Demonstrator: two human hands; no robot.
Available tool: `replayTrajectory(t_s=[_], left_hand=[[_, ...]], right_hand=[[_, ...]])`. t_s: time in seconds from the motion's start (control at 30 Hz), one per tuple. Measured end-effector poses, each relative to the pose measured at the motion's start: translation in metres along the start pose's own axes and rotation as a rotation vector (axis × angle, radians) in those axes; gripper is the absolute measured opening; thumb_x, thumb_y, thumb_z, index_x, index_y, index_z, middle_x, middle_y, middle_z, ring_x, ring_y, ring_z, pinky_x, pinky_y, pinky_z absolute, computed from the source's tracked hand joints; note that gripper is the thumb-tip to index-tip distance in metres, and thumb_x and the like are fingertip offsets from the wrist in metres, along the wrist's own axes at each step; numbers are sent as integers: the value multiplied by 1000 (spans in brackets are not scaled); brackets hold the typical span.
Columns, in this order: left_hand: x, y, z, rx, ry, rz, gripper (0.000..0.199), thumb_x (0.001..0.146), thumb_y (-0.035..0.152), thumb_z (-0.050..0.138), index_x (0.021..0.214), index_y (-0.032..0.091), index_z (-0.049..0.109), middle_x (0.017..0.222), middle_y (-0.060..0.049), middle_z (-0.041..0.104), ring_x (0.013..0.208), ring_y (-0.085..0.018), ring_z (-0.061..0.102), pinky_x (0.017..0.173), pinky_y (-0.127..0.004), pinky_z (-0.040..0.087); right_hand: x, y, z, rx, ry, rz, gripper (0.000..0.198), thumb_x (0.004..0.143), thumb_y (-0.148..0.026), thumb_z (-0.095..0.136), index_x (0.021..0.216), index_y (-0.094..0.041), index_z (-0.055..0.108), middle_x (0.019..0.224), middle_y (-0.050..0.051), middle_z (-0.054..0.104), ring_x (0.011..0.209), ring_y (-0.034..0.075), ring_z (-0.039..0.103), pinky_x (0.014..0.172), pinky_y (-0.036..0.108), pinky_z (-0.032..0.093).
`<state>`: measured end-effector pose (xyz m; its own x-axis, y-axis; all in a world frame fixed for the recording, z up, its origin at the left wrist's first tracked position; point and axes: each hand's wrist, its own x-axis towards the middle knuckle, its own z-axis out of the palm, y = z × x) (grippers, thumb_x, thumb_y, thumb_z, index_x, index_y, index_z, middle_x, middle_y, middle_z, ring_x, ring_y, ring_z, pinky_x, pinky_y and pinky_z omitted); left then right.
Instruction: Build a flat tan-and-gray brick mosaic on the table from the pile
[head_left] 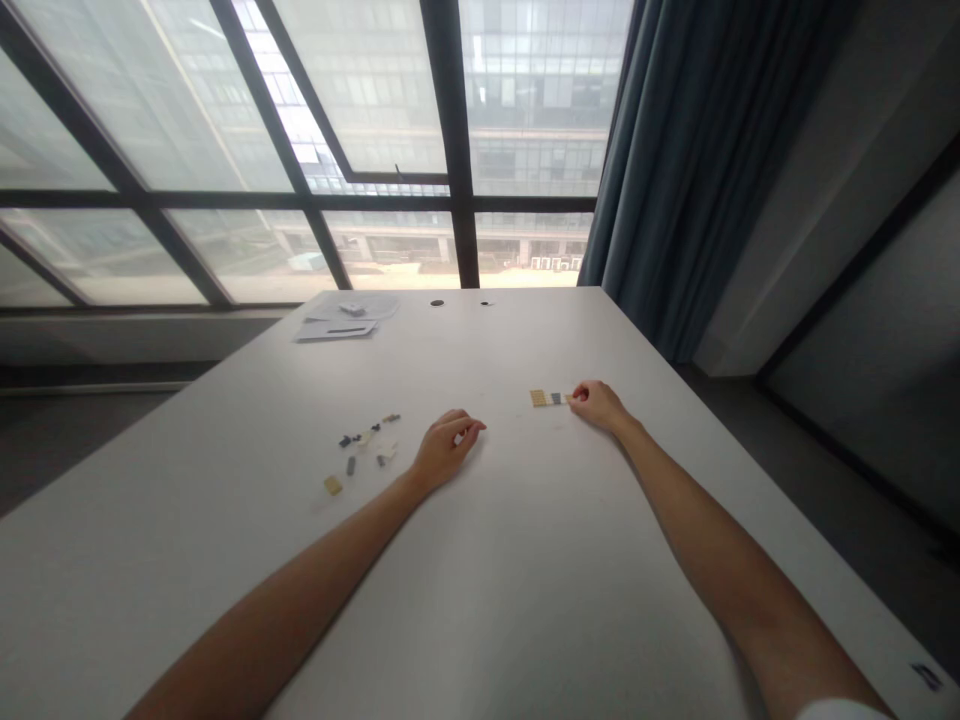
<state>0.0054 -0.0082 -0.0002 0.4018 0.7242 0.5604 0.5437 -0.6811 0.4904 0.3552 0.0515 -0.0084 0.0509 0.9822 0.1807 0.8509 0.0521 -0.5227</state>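
No text, label, brand, number or sign can be read anywhere.

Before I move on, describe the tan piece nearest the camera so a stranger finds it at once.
On the white table, find the scatter of small pieces left of the left hand. The tan piece lies at its near edge, closest to the camera. It looks broader than its dark and pale neighbours.

Office or meeting room, by the look. Long white tabletop (525, 580) with round inset fittings (437, 303), loose papers (330, 330) at far end; dark-framed window wall (460, 203), glass-fronted block (536, 120) opposite; full-length blue curtain (675, 170).
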Motion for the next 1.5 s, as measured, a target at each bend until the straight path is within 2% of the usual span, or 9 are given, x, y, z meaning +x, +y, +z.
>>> replayTrajectory(t_s=[0.97,1.03,1.1,1.2,1.3,1.4,1.5], left_hand=[[0,-3,2,-13,2,11,26,98,28,51,92,19,75,76,-2,61,71,-13,55,69,-25,43],[0,-2,2,-18,2,8,26,98,27,51,92,19,75,76,-2,61,71,-13,55,68,-25,43],[0,-2,2,-20,0,4,26,99,27,51,91,19,74,77,-2,62,71,-13,55,68,-25,43],[0,-1,2,-21,-6,3,27,99,28,50,91,19,74,77,-3,62,71,-13,55,69,-25,43],[0,0,1,-24,-13,-1,27,99,28,50,91,19,74,77,-3,62,71,-13,55,69,-25,43],[0,0,1,-33,-23,-15,27,98,28,50,91,18,74,78,-3,63,70,-12,54,68,-25,43],[-1,3,1,-44,-49,-39,27,98,27,50,92,18,75,79,-3,63,68,-11,54,67,-24,42]], right_hand=[[0,3,-1,21,-15,-40,14,74,-27,67,83,-16,71,76,3,69,63,13,54,58,24,34],[2,3,-6,54,12,-63,13,75,-25,64,80,-16,71,74,3,68,64,13,54,60,24,35],[4,0,-13,105,105,-81,15,78,-24,58,77,-16,70,72,3,67,66,15,55,62,25,37],[4,-15,-24,196,291,-137,22,83,-26,50,75,-16,68,70,3,65,66,16,55,64,26,38],[-6,-45,-28,258,373,-252,22,86,-29,48,77,-17,65,73,2,64,67,16,54,64,26,37],[-26,-80,-18,266,303,-353,18,88,-28,49,81,-18,63,73,0,62,65,14,51,63,25,36],[-51,-107,3,167,190,-459,14,88,-25,51,81,-19,62,72,-1,61,65,13,50,65,25,35]])
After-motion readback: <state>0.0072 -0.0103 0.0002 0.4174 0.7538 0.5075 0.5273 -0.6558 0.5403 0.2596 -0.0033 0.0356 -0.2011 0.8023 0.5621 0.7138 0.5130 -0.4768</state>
